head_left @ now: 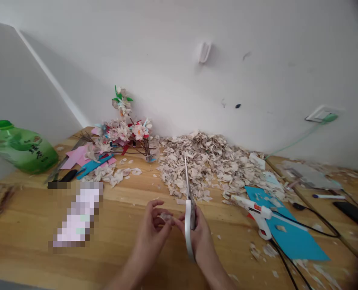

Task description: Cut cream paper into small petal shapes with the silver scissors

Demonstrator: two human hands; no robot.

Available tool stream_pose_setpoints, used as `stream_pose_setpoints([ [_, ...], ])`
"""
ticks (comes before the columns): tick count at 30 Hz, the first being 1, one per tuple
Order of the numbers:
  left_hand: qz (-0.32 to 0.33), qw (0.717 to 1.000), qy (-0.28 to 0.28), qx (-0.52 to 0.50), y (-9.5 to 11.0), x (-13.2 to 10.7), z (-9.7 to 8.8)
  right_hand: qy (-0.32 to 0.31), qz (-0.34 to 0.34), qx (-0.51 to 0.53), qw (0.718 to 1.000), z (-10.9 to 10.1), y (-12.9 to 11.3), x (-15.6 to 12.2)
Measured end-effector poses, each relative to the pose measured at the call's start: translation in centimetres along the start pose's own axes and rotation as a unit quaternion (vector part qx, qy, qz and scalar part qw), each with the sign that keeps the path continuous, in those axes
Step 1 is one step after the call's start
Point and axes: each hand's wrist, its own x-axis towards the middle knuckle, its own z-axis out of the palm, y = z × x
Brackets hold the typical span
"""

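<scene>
Scissors (190, 225) with a pale handle rest in my right hand (201, 237), blades pointing up and away from me. My left hand (154, 229) pinches a small whitish, petal-like piece (166, 217) between thumb and fingers. The right thumb and finger reach over to the same piece, close to the left fingertips. Beyond my hands lies a wide heap of dry, pale petal-like scraps (193, 165), its near edge just past the scissor blades. How far apart the blades stand is hard to see.
Artificial flowers (121, 131) on thin stems stand at the back left, near a green bottle (27, 149). A white glue gun (259, 213) with a black cord lies on a blue sheet (299, 237) at right. A blurred-out pinkish rectangle (79, 215) is on the wooden table (115, 213).
</scene>
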Motion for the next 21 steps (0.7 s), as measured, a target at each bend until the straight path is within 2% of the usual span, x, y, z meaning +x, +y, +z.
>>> stream_pose_setpoints([
  [4, -0.004, 1.0, 0.013, 0.004, 0.1, 0.2, 0.2, 0.011, -0.031, -0.038, 0.999, -0.1, 0.6, -0.2],
  [8, 0.002, 1.0, 0.013, 0.004, 0.5, 0.2, 0.6, 0.005, -0.055, -0.033, 0.998, -0.3, 1.1, -0.3],
  [13, -0.004, 1.0, 0.011, 0.001, 0.5, 0.4, 0.2, 0.008, -0.078, -0.055, 0.995, -0.6, 1.4, -0.1],
  [17, -0.006, 1.0, 0.011, -0.009, 0.3, 0.6, 0.0, 0.024, -0.068, -0.062, 0.996, -0.5, 1.8, 0.1],
  [21, -0.004, 0.999, 0.035, -0.033, 0.0, 0.5, 0.3, 0.054, -0.049, -0.07, 0.995, -0.2, 2.0, 0.1],
])
